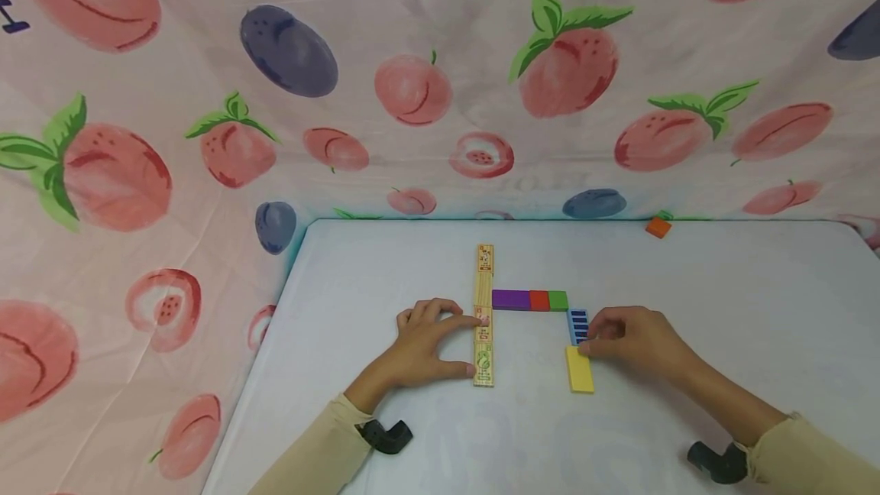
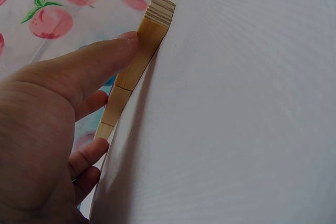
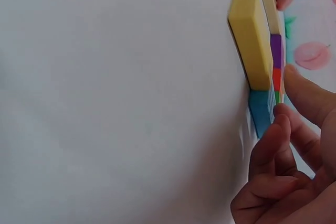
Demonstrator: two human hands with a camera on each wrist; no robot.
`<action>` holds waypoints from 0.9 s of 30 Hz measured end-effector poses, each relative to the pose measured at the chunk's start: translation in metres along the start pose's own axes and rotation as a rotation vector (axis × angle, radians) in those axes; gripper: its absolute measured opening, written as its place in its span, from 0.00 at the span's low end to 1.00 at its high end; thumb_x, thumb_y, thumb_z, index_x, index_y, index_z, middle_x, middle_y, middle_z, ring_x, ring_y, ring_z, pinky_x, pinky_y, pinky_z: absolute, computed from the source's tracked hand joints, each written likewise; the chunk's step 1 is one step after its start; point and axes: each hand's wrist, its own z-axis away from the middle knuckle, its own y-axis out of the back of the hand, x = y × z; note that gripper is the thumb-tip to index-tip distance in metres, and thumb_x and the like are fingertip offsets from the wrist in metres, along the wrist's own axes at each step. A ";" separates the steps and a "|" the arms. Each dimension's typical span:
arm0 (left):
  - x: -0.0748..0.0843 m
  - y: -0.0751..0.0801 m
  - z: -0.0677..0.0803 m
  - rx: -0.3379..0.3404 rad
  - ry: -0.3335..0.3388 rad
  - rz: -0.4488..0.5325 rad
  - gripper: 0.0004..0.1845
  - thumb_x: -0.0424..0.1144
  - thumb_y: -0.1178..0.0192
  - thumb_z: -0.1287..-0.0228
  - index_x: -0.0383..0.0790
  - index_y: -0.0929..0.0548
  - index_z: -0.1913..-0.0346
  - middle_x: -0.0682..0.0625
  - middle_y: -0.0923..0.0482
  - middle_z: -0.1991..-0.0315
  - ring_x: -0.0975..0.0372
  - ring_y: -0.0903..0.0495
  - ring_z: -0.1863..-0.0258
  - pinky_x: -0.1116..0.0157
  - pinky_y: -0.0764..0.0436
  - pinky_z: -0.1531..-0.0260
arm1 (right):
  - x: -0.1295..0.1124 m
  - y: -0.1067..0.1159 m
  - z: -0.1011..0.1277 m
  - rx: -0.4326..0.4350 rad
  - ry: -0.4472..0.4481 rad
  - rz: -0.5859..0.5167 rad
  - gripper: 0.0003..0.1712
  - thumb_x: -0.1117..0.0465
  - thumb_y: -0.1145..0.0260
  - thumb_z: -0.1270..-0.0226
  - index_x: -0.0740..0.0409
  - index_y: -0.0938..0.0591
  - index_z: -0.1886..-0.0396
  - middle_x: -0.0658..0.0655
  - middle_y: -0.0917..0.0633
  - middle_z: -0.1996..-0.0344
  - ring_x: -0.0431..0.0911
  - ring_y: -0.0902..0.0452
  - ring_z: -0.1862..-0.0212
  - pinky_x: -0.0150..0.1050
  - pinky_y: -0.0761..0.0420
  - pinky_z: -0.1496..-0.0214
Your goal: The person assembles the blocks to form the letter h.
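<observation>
A column of printed wooden blocks [image 1: 484, 289] stands in line on the white table. Beside it my left hand [image 1: 422, 346] touches its left side with spread thumb and forefinger. From the column a purple block [image 1: 511, 299], a red block [image 1: 539, 300] and a green block [image 1: 558, 300] run rightward, end to end. Below the green one lies a blue block [image 1: 579, 325] with dark bars, then a yellow block [image 1: 580, 373]. My right hand [image 1: 642, 342] has bent fingers at the blue block's right side, its thumb by the joint with the yellow block [image 3: 251, 40].
The white table [image 1: 385, 258] meets a fruit-printed cloth [image 1: 440, 21] at its back and left. Near the back edge lies an orange block [image 1: 658, 228]. Black wrist-camera mounts [image 1: 386, 436] sit at both sleeves.
</observation>
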 end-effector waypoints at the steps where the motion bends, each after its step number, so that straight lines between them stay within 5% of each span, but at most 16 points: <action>1: 0.000 0.000 0.000 0.000 -0.001 0.000 0.36 0.64 0.29 0.45 0.79 0.28 0.32 0.57 0.35 0.35 0.58 0.41 0.32 0.46 0.48 0.40 | 0.000 -0.002 0.002 0.004 0.004 -0.002 0.18 0.44 0.20 0.46 0.48 0.13 0.63 0.48 0.20 0.76 0.45 0.28 0.66 0.35 0.30 0.67; 27: -0.002 -0.001 0.000 0.003 -0.009 0.008 0.36 0.64 0.29 0.45 0.78 0.28 0.31 0.57 0.35 0.34 0.59 0.41 0.33 0.46 0.49 0.40 | 0.006 -0.010 0.022 0.034 0.083 0.001 0.16 0.51 0.18 0.48 0.44 0.08 0.58 0.45 0.21 0.76 0.41 0.28 0.69 0.31 0.30 0.69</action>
